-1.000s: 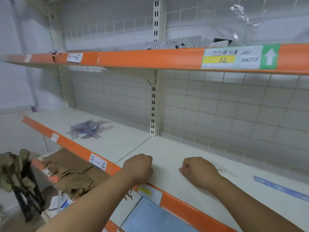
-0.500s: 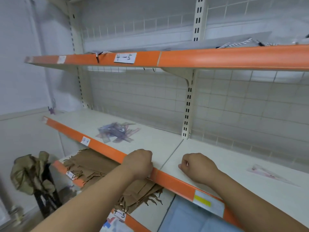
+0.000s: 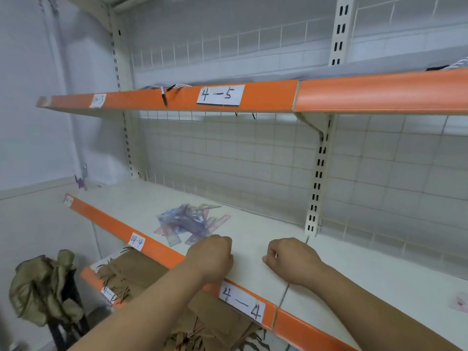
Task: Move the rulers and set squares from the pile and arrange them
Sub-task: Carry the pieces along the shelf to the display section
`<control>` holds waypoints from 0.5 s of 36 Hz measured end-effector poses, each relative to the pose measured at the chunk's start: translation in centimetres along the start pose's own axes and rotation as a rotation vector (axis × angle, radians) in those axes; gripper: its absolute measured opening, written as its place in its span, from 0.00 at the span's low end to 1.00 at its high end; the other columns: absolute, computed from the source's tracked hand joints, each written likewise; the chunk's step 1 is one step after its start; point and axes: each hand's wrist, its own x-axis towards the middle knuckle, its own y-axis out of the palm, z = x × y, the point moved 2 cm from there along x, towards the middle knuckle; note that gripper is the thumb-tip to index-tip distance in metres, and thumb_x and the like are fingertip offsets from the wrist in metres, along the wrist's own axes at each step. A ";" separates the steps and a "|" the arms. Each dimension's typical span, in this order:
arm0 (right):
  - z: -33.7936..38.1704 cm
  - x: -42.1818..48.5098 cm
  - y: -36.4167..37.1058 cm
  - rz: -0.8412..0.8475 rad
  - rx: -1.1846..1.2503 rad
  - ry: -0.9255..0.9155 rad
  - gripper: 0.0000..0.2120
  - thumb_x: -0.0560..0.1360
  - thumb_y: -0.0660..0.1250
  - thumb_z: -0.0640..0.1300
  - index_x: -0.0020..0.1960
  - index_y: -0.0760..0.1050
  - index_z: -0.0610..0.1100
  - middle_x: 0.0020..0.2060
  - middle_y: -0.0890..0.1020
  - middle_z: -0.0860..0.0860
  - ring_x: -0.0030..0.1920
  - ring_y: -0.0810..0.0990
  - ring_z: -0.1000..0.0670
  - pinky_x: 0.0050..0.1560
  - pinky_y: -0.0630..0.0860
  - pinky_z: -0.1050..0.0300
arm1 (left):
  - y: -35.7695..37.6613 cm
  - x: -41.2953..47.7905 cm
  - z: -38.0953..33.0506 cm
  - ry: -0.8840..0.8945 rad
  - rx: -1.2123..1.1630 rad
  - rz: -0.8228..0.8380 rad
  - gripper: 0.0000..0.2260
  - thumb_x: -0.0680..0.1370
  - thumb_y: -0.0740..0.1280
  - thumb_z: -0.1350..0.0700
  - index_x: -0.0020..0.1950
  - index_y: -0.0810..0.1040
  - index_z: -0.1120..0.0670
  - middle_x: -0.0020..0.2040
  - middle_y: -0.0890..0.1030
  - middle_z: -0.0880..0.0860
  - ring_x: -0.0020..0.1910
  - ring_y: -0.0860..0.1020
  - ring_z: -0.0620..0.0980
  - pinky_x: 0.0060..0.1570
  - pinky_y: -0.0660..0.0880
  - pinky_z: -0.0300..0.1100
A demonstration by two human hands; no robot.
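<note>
1. Over the last sec the view swung left. The pile of rulers and set squares (image 3: 190, 221), earlier far off to the left, now lies on the shelf (image 3: 253, 224) just beyond the left hand (image 3: 211, 259).
2. Hands unchanged: left hand & right hand (image 3: 291, 262) both curled into fists, resting on the shelf near its front edge, nothing visibly pinched.
3. Already-placed pieces slid out to the right. Only a pale set square (image 3: 459, 302) shows at the right border, well apart from the pile.
4. Judgement: the person is back at the pile for the next pick, left hand closest; most of the pile is still to move.
</note>
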 end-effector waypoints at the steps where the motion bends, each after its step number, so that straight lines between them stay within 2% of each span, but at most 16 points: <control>1: 0.2 0.7 0.1 0.002 -0.001 -0.002 0.11 0.78 0.59 0.54 0.42 0.70 0.49 0.48 0.80 0.52 0.52 0.77 0.48 0.42 0.68 0.58 | 0.0 0.4 0.3 -0.001 0.004 0.001 0.10 0.81 0.56 0.56 0.53 0.74 0.59 0.55 0.78 0.55 0.54 0.76 0.53 0.43 0.68 0.41; 6: 1.1 4.1 0.9 0.005 0.004 0.000 0.11 0.78 0.59 0.54 0.41 0.69 0.49 0.47 0.80 0.52 0.51 0.76 0.48 0.42 0.68 0.58 | -0.2 2.1 2.1 -0.002 0.004 -0.025 0.10 0.80 0.57 0.58 0.53 0.75 0.60 0.65 0.74 0.55 0.58 0.75 0.53 0.47 0.72 0.42; 9: 1.7 5.7 1.1 0.006 0.008 0.002 0.11 0.78 0.59 0.54 0.41 0.70 0.49 0.47 0.80 0.52 0.51 0.77 0.48 0.42 0.68 0.58 | -0.3 3.1 3.5 0.000 0.007 -0.030 0.11 0.81 0.56 0.58 0.55 0.75 0.61 0.64 0.75 0.55 0.54 0.77 0.55 0.45 0.72 0.43; 11: 2.2 6.7 1.2 0.004 0.005 0.000 0.11 0.78 0.59 0.54 0.41 0.70 0.50 0.48 0.80 0.52 0.51 0.77 0.48 0.42 0.68 0.58 | -0.4 3.7 4.3 0.008 0.016 -0.048 0.14 0.80 0.55 0.59 0.64 0.73 0.59 0.63 0.76 0.56 0.55 0.77 0.54 0.45 0.71 0.43; 13: 2.8 7.5 1.4 0.009 0.001 0.005 0.11 0.78 0.59 0.54 0.41 0.70 0.49 0.47 0.80 0.52 0.51 0.77 0.48 0.42 0.68 0.57 | -0.3 4.2 5.2 0.033 0.032 -0.048 0.21 0.80 0.54 0.61 0.74 0.64 0.54 0.64 0.76 0.57 0.58 0.76 0.55 0.49 0.72 0.43; 16: 3.8 8.8 1.7 0.013 -0.013 0.006 0.11 0.78 0.58 0.54 0.41 0.69 0.49 0.46 0.80 0.52 0.51 0.77 0.48 0.44 0.70 0.56 | -0.1 5.1 6.8 0.077 0.077 -0.029 0.28 0.80 0.52 0.62 0.78 0.53 0.46 0.64 0.76 0.58 0.58 0.76 0.57 0.52 0.72 0.47; 17: 4.2 9.3 1.9 0.014 -0.018 0.009 0.11 0.78 0.58 0.54 0.42 0.70 0.49 0.47 0.80 0.52 0.51 0.77 0.48 0.45 0.71 0.56 | 0.0 5.5 7.5 0.078 0.078 -0.021 0.27 0.80 0.52 0.61 0.78 0.54 0.46 0.63 0.76 0.59 0.58 0.76 0.57 0.51 0.73 0.47; 18: 4.7 9.8 2.0 0.013 -0.026 0.012 0.12 0.78 0.58 0.54 0.43 0.72 0.48 0.48 0.80 0.51 0.51 0.77 0.47 0.46 0.72 0.56 | -0.1 5.8 8.3 0.065 0.051 -0.012 0.24 0.80 0.52 0.60 0.76 0.60 0.49 0.63 0.76 0.59 0.58 0.77 0.56 0.51 0.72 0.46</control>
